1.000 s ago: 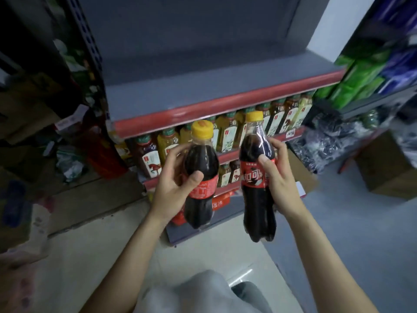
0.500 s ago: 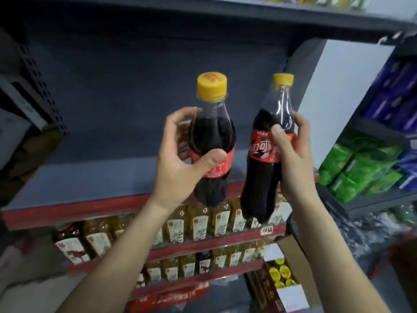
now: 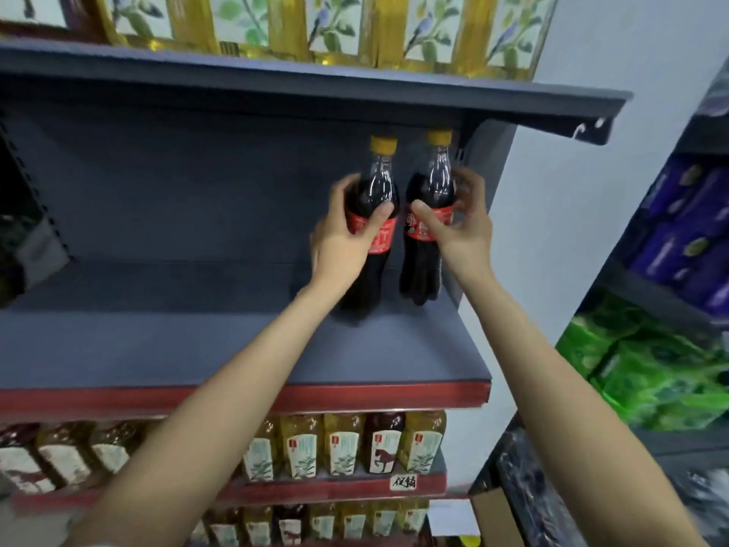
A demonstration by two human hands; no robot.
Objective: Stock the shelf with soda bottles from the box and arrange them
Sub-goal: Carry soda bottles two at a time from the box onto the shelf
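2 soda bottles held upright at the back right of the grey shelf (image 3: 197,337).

The left hand (image 3: 339,246) grips the left bottle (image 3: 372,230) with its fingers wrapped round the red label; the right hand (image 3: 465,227) holds the right bottle (image 3: 428,230), thumb across the label and fingers curled behind. Both have yellow caps and stand just beside each other, near the shelf's right upright. Whether their bases touch the shelf I cannot tell. Tea bottles (image 3: 343,448) fill the lower shelves.

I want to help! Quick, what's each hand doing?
Left hand: grips the left soda bottle.
Right hand: grips the right soda bottle.
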